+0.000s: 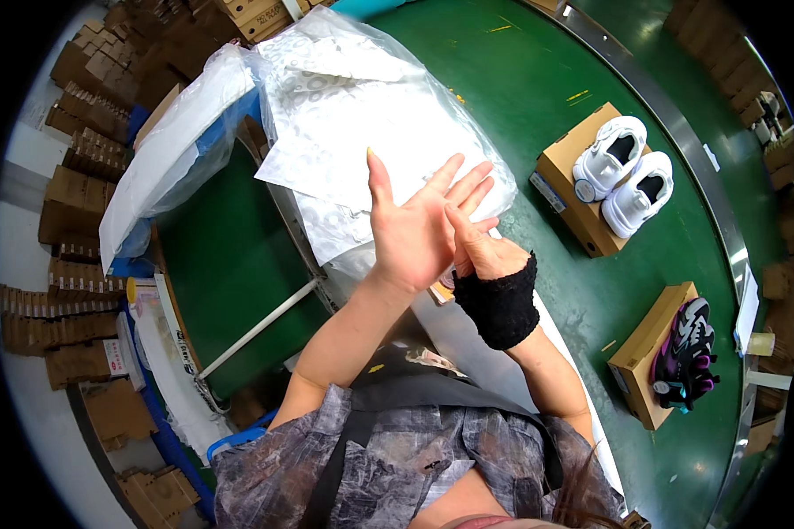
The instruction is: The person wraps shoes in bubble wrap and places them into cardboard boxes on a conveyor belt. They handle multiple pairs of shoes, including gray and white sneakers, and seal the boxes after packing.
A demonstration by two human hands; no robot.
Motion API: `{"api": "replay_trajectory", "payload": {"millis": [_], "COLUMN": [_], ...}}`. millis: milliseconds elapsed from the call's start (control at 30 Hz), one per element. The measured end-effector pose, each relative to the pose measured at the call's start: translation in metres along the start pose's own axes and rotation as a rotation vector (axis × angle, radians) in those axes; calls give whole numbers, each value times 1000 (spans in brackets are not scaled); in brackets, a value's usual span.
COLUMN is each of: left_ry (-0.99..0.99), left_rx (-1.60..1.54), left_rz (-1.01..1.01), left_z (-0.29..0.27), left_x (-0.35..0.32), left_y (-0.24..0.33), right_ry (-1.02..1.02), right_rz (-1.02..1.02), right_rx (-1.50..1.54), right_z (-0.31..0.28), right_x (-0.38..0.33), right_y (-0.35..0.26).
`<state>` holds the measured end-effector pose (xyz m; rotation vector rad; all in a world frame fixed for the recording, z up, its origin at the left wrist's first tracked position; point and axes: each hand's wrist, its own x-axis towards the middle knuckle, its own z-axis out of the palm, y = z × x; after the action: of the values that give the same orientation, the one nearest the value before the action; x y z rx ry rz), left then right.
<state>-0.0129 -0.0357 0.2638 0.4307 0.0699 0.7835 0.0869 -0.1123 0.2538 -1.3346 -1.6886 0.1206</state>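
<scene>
From the head camera, looking down over the person's shoulders, both hands are raised together near the middle of the picture. The bare left hand (412, 231) is spread wide, fingers fanned and palm turned up toward the camera, holding nothing. The right hand (480, 249), with a black knitted wrist wrap (500, 305) around its wrist, lies against the left palm, its fingers pressing on it; I cannot tell whether anything small sits between them.

Just behind the hands, toward 12 o'clock, a stack of white tissue paper sheets inside a clear plastic bag (362, 123) lies on a work surface. At about 10 o'clock a second clear plastic bag with something blue in it (181, 141) slumps beside it.

On the curved green conveyor belt (520, 79), at 2 o'clock, a pair of white trainers (624, 175) rests on a brown cardboard shoebox (573, 189). At 4 o'clock a pair of purple and black trainers (686, 354) sits on another brown cardboard shoebox (646, 361). Stacks of flat brown cardboard (75, 189) line the floor from 8 to 11 o'clock.
</scene>
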Motion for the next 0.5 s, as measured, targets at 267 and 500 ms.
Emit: {"api": "replay_trajectory", "payload": {"millis": [267, 500], "left_ry": [1, 26], "left_rx": [52, -12], "left_rz": [-12, 16], "left_z": [4, 14], "left_x": [3, -3], "left_y": [1, 0], "right_ry": [-94, -175], "right_rz": [50, 40], "right_rx": [21, 10], "right_z": [5, -22], "right_x": [-3, 6], "right_y": [-11, -7]}}
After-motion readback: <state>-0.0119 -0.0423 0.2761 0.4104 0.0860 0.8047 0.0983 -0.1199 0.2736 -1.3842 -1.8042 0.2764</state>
